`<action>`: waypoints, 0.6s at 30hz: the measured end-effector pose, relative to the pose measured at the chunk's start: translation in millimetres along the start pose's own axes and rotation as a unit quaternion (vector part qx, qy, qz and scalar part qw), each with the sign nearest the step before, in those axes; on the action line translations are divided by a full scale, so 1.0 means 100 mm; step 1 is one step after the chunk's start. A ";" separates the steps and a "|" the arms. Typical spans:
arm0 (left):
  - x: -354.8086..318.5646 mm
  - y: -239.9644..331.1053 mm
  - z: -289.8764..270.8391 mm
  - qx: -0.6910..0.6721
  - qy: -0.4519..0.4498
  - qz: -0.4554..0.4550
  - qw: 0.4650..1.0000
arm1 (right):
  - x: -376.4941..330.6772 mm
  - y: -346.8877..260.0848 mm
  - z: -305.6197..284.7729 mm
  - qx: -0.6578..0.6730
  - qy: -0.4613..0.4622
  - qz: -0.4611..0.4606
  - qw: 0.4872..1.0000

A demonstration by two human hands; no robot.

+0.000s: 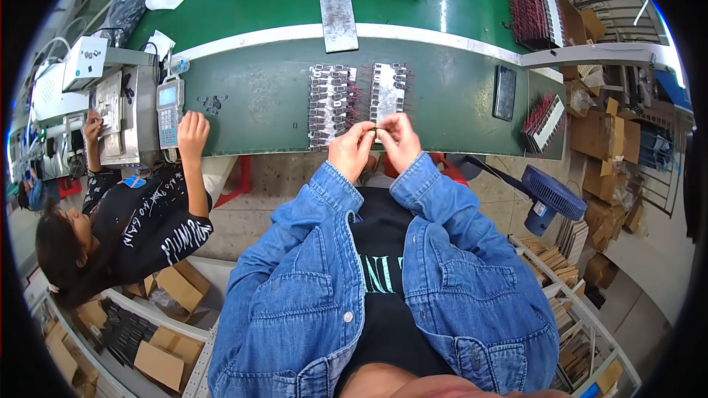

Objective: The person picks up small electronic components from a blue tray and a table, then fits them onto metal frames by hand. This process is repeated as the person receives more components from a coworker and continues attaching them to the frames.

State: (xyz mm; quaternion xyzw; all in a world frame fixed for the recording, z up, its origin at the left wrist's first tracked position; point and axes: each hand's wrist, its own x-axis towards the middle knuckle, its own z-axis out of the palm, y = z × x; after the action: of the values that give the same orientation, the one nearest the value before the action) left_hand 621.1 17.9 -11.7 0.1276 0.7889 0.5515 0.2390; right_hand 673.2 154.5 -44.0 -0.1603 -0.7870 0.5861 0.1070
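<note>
My left hand (352,149) and my right hand (400,143) meet at the near edge of the green table, fingertips pinched together. Between them is a small dark part (376,130), mostly covered by the fingers and too small to name. Just beyond my left hand lies a pale strip loaded with small black parts and red wires (332,99). A second pale strip (386,92), with black parts and red wires along its edges, lies beyond my right hand, which overlaps its near end.
A grey metal plate (338,21) lies farther back. A black phone (504,93) and a wired stack (544,124) are to the right, above a blue fan (553,195). At left, a co-worker's hand (193,133) is beside a handheld keypad device (169,114) and loose black parts (212,103).
</note>
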 end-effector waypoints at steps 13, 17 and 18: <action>-0.09 -0.14 -0.02 -0.043 -0.057 -0.051 0.996 | 0.82 0.87 -0.45 -0.163 0.055 0.208 0.963; -0.10 -0.20 -0.04 -0.040 -0.061 -0.062 0.995 | 0.80 0.77 -0.40 -0.192 0.071 0.196 0.959; -0.10 -0.21 -0.05 -0.035 -0.066 -0.065 0.995 | 0.80 0.79 -0.40 -0.193 0.071 0.196 0.959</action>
State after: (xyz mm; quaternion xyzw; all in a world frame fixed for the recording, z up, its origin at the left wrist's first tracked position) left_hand 628.9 1.8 -27.8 0.1036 0.7583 0.5523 0.3304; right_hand 623.7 240.8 -109.2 -0.3704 -0.8285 0.4199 0.0125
